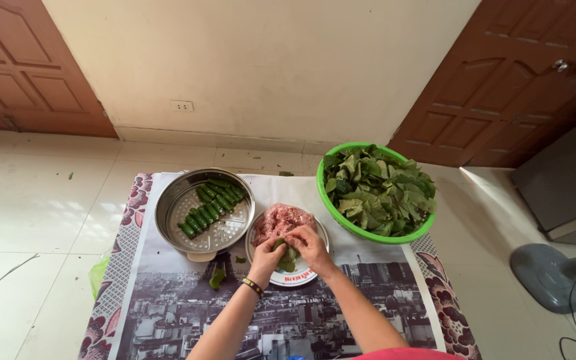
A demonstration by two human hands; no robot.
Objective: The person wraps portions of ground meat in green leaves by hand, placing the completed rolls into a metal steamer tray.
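Leaf (287,256) sits pinched between left hand (267,255) and right hand (310,245), both curled shut on it over the plate (299,277). Mince (280,220) lies at 12 o'clock, steamer (205,211) at 10, basket (375,190) at 2.

Head camera looks steeply down, fairly high.

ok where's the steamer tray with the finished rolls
In the head view the steamer tray sits left of the plate of minced meat, just ahead of the left hand, on the printed mat.
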